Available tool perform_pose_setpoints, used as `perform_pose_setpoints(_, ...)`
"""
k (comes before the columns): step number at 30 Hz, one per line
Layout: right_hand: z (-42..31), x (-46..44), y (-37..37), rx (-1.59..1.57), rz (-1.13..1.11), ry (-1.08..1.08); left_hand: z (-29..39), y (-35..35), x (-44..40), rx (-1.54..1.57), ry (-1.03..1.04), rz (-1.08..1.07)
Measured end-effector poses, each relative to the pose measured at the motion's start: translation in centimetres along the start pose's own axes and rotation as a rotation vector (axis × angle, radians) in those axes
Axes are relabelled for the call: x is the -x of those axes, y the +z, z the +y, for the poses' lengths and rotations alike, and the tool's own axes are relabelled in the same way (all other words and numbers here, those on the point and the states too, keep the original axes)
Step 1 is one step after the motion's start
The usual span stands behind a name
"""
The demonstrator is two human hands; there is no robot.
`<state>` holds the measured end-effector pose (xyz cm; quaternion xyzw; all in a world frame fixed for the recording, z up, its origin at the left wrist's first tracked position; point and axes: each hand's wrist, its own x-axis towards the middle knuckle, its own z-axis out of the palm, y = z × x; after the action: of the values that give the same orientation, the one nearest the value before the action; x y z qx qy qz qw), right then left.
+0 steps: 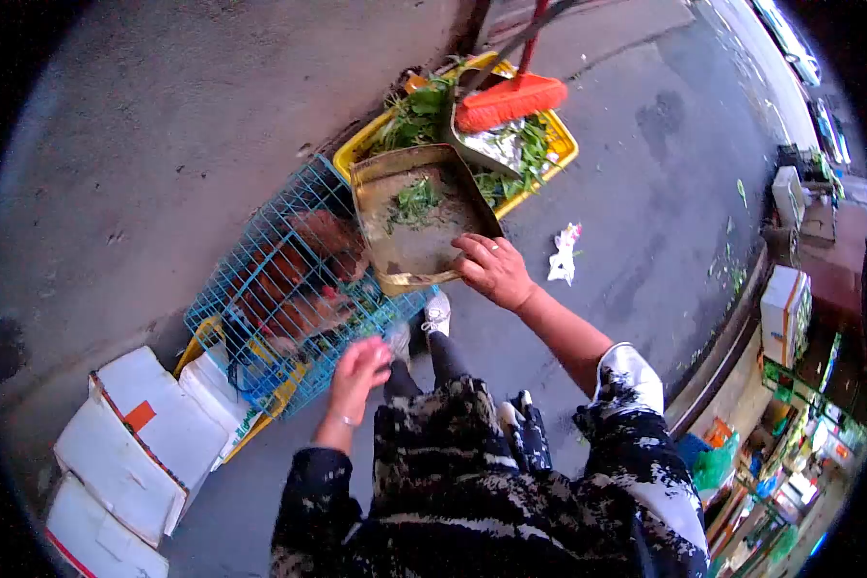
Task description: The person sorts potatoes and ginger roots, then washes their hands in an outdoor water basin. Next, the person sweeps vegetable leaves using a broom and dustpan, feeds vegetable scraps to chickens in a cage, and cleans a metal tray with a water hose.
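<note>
My right hand [492, 270] grips the near right edge of a shallow, worn metal tray [424, 231] with some green leaves [414, 200] in it. The tray is over the end of a blue wire cage [260, 260], beside a yellow crate. Brown hens [294, 270] are inside the cage, with green scraps near them. My left hand [359, 371] is just off the cage's near side, fingers partly bent and slightly blurred, with nothing seen in it.
A yellow crate [566, 144] of greens holds a dustpan and an orange-red broom [511, 102]. White foam boxes [125, 453] lie at the lower left. White litter [564, 254] is on the grey ground. Stalls with goods line the right, beyond a kerb.
</note>
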<state>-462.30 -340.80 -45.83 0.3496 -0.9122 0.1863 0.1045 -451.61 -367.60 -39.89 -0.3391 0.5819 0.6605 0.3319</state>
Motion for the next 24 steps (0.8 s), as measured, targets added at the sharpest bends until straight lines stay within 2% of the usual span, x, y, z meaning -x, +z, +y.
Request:
perform_pose_setpoints(2,-0.9,2.6,-2.8,0.011,-0.024,0.002,1.7,2.0,-0.5,0.139,0.036,-0.135)
perform_pose_setpoints(5,-3.0,5.9,-6.0,0.091,-0.06,0.045,2.5,5.4,-0.7,0.262,-0.063,-0.372)
perform_pose_setpoints(9,-5.8,10.2,-9.5,0.142,0.012,0.2,1.2,10.3,-0.7,0.195,-0.06,-0.316)
perform_pose_setpoints(11,-6.7,12.2,-10.5,0.179,0.091,0.277,1.2,12.2,-0.8,0.165,-0.051,-0.418)
perform_pose_setpoints(15,-6.8,17.2,-12.5,0.259,0.179,0.499,1.3,18.6,-0.6,0.036,0.009,-0.507)
perform_pose_setpoints(17,-6.5,20.2,-14.5,0.103,0.09,0.672,0.8,23.1,-0.8,-0.125,0.04,-0.49)
perform_pose_setpoints(20,-5.0,24.6,-18.4,0.064,0.201,0.815,-0.4,29.5,-3.0,-0.292,0.026,-0.474)
perform_pose_setpoints(22,-2.6,29.1,-20.9,0.059,0.415,1.094,-1.4,34.9,-3.8,-0.354,0.082,-0.455)
perform_pose_setpoints(23,-0.7,31.7,-21.8,0.07,0.425,1.109,-1.7,38.0,-4.6,-0.368,0.081,-0.471)
perform_pose_setpoints(24,1.0,34.9,-22.1,0.106,0.5,1.278,-2.2,40.7,-5.3,-0.367,0.066,-0.503)
